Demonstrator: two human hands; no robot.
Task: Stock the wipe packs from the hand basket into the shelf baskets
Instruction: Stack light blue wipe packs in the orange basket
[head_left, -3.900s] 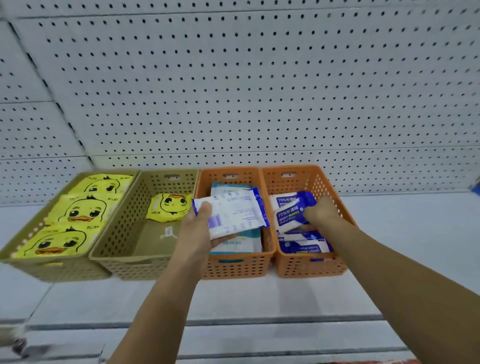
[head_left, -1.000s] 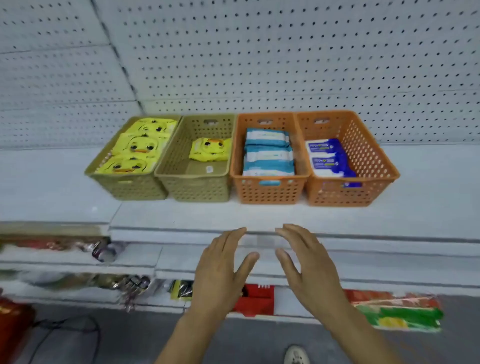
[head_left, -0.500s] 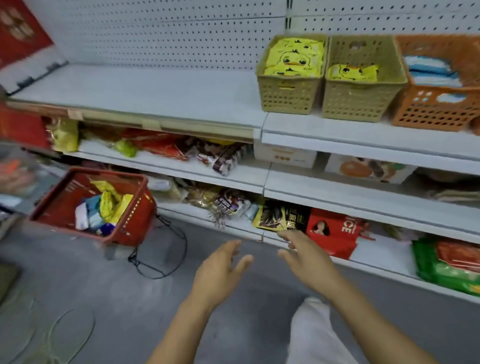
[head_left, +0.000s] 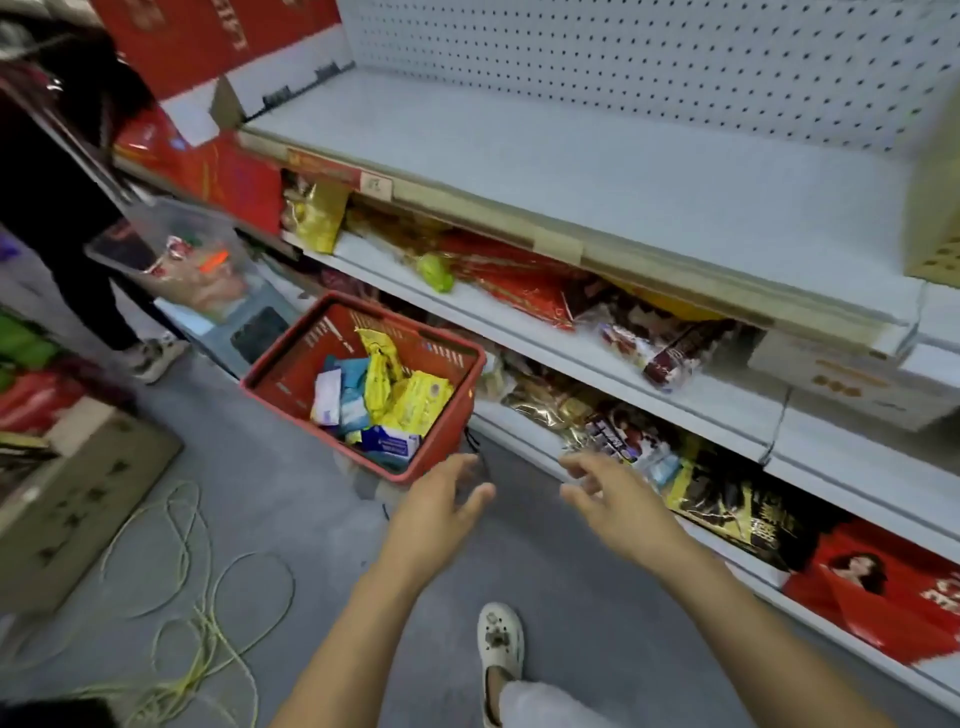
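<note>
A red hand basket (head_left: 291, 364) stands on the floor in front of the shelving, holding several wipe packs: yellow ones (head_left: 410, 395), a blue-and-white one (head_left: 389, 444) and pale ones (head_left: 327, 397). My left hand (head_left: 441, 512) hovers just right of the basket's near corner, fingers spread and empty. Further right, my right hand (head_left: 613, 499) is also spread with nothing in it. Of the shelf baskets, only an olive corner (head_left: 935, 208) shows at the right edge on the upper shelf.
Lower shelves (head_left: 571, 358) hold snack bags and red boxes. Another person (head_left: 67, 208) stands at the left with a clear bin (head_left: 182, 254). A cardboard box (head_left: 78, 493) and a yellow cord (head_left: 192, 623) lie on the grey floor. My white shoe (head_left: 498, 644) is below.
I have turned away from the shelf baskets, left and down toward the red hand basket. Both hands let go of their packs earlier and now reach empty toward the basket, which looks nearer.
</note>
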